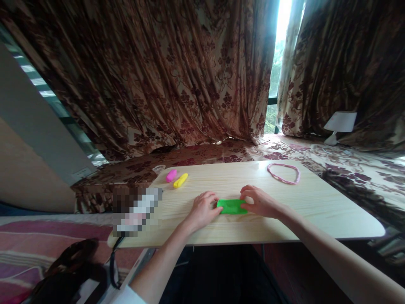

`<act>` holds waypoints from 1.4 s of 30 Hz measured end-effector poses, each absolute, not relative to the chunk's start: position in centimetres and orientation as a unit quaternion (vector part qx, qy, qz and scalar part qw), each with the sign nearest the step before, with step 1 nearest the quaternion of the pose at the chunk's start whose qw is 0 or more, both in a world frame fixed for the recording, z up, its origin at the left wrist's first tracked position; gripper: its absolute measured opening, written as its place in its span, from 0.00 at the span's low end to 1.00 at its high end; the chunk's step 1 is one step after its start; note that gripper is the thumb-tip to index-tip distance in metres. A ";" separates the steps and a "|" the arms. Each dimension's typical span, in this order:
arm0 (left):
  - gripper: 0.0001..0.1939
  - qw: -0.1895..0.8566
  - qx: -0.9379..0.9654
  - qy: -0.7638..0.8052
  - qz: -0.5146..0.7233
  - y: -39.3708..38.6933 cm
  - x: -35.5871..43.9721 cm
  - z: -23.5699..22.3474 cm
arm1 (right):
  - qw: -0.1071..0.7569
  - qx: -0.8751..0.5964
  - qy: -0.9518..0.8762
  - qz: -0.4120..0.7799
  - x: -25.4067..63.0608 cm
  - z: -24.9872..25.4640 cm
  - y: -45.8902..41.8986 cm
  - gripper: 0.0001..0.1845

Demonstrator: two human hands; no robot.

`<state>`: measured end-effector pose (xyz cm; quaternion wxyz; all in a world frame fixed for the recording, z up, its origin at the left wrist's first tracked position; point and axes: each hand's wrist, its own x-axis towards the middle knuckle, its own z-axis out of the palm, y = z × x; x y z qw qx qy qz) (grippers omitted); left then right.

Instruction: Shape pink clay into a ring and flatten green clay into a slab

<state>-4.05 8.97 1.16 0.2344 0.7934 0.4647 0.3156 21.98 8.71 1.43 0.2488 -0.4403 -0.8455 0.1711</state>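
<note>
A flat, bright green rectangle of modelling clay lies on the wooden-topped table near its front edge. At its left end, the thumb and fingers of my left hand are closed on the edge. My right hand grips the opposite end, fingers bent and thumb on the near side. Farther back on the left rest a pink lump of clay and a yellow lump of clay. Both look soft and elongated.
A twisted pink ring lies at the table's back right. On the left side is a pixelated object with a black strap hanging off the edge. A clear container sits beyond the back left corner. A white lamp stands behind, right.
</note>
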 end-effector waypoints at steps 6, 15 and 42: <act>0.16 0.439 0.662 0.454 0.405 8.6 -2.9 2.4 | 0.277 -0.449 -0.780 0.336 21.2 1.1 8.5 0.16; 0.16 0.618 0.493 0.391 0.472 6.7 -1.3 3.5 | 0.305 -0.439 -0.706 0.465 17.9 2.2 5.5 0.16; 0.16 0.429 0.730 0.464 0.260 10.4 -0.6 2.8 | 0.273 -0.538 -0.759 0.244 19.4 1.0 7.2 0.14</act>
